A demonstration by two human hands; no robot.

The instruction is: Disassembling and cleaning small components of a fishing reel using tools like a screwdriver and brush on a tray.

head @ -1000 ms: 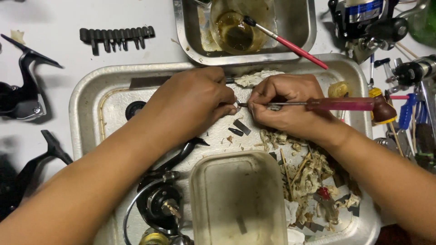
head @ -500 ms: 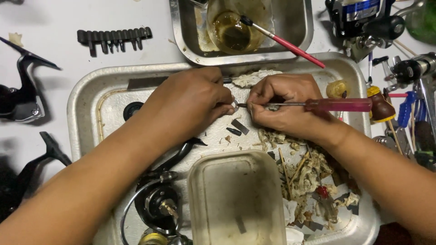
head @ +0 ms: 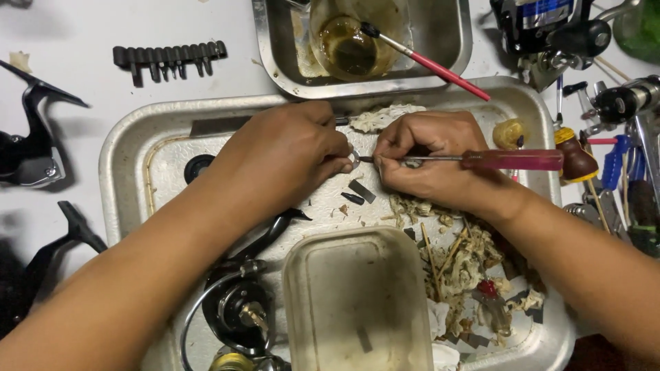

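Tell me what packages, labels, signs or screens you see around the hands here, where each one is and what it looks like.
Label band: on the dark fishing reel at the top right, a blue strip with pale marks.
Clear plastic container: in the metal tray below the hands, rectangular, cloudy, unlabelled.
No signs or screens show.

**Both hands meet at the centre, fingers pinched**

The left hand comes in from the lower left, forearm stretched diagonally, knuckles up, its fingers curled and its fingertips pinched together at the right edge of the fist. The right hand enters from the lower right, wrist bent inward, fingers folded into a tight grip, thumb pressed along the index finger. The two sets of fingertips sit just beside each other.
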